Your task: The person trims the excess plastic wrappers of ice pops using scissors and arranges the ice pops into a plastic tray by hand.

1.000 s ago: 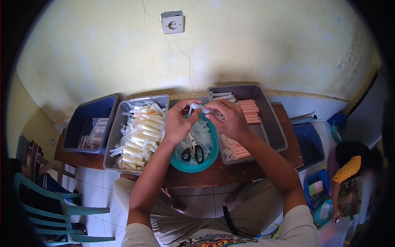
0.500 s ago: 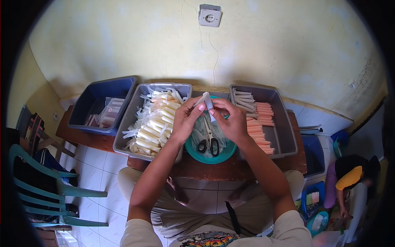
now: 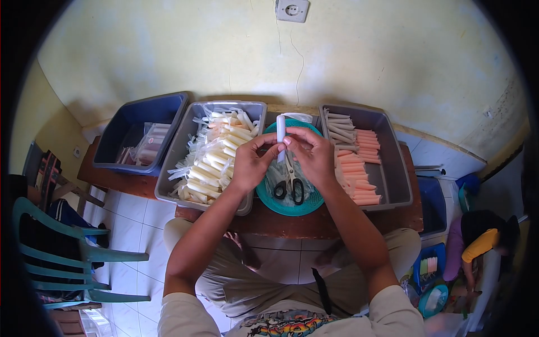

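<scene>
Clearly, the pale tube [image 3: 281,127] lies between the two hands, above the middle of the counter [image 3: 306,226] and touching both grips. Its long axis runs away from the person, roughly square to the counter's near edge, with the filled end towards the far edge and a filmy tail beneath the fingers. The left hand [image 3: 251,164] pinches it from one side, the right hand [image 3: 316,159] from the other, both narrow on it; which one bears more, I cannot tell. Nearer the counter's near edge, scissors [image 3: 291,177] rest in a green basket [image 3: 315,205], handles towards the person.
</scene>
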{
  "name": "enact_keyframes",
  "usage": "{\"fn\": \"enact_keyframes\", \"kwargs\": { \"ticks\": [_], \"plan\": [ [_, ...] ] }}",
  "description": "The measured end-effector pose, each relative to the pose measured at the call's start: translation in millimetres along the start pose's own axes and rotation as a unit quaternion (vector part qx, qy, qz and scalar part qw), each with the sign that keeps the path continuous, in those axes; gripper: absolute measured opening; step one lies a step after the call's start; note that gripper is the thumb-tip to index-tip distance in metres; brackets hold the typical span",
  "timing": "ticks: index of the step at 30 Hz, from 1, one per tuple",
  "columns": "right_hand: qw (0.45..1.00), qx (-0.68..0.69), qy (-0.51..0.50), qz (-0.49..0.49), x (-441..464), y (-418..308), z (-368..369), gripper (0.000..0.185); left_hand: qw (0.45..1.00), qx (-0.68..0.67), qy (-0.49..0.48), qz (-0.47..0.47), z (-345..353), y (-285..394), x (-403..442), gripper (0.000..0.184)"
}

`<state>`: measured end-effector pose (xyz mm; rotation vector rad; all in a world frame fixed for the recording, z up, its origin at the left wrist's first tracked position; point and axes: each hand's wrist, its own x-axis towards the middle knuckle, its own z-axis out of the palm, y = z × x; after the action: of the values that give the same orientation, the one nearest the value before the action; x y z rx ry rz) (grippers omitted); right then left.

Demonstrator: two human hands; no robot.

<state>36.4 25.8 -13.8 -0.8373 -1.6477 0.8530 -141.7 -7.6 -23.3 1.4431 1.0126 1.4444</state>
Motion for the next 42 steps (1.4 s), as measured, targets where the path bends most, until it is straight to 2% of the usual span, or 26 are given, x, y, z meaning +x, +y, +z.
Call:
{"fn": "enact_keyframes", "kwargs": {
  "ticks": [4, 7, 9, 10, 12, 13, 15, 18, 22, 24, 27, 31, 33, 40, 42],
  "plan": [
    [0.998, 0.018, -0.026, 0.059, -4, 0, -1, 0.031, 1.0, 0.004, 0.022, -0.009, -7, -9, -1, 0.027],
    [0.99, -0.063, -0.078, 0.101, -17, 7, -3, 0.033, 0.996, 0.05, 0.041, -0.057, -14, -10, -5, 0.03],
    [0.951, -0.271, -0.136, 0.064, -28, 25, -1, 0.04, 0.993, 0.077, 0.057, -0.069, -15, -11, -7, 0.03],
    [0.951, -0.271, -0.137, 0.065, -35, 30, 2, 0.04, 0.993, 0.077, 0.057, -0.07, -16, -15, -8, 0.03],
    [0.896, -0.382, -0.172, 0.145, -48, 36, 8, 0.048, 0.992, 0.084, 0.076, -0.049, -16, -22, -11, 0.029],
    [0.896, -0.382, -0.173, 0.147, -50, 37, 11, 0.048, 0.992, 0.084, 0.076, -0.052, -16, -24, -13, 0.029],
    [0.853, -0.408, -0.213, 0.246, -53, 38, 16, 0.05, 0.991, 0.098, 0.082, -0.037, -16, -25, -16, 0.029],
    [0.842, -0.417, -0.218, 0.263, -55, 45, 24, 0.049, 0.987, 0.119, 0.067, -0.081, -15, -21, -20, 0.032],
    [0.842, -0.418, -0.221, 0.258, -59, 57, 33, 0.05, 0.988, 0.12, 0.06, -0.073, -14, -26, -22, 0.033],
    [0.852, -0.421, -0.197, 0.243, -61, 67, 38, 0.062, 0.987, 0.133, 0.062, -0.073, -13, -26, -22, 0.033],
    [0.855, -0.418, -0.187, 0.244, -60, 71, 39, 0.068, 0.984, 0.163, 0.057, -0.046, -13, -32, -22, 0.033],
    [0.856, -0.408, -0.194, 0.249, -55, 67, 33, 0.062, 0.984, 0.168, 0.053, -0.028, -9, -32, -21, 0.033],
    [0.873, -0.385, -0.186, 0.233, -56, 72, 28, 0.066, 0.985, 0.153, 0.078, 0.007, -7, -32, -21, 0.027],
    [0.898, -0.354, -0.191, 0.182, -57, 58, 2, 0.074, 0.979, 0.183, 0.088, 0.008, -15, -26, -19, 0.029],
    [0.924, -0.303, -0.189, 0.134, -58, 40, -10, 0.082, 0.979, 0.18, 0.091, 0.026, -18, -21, -17, 0.031]
  ]
}}
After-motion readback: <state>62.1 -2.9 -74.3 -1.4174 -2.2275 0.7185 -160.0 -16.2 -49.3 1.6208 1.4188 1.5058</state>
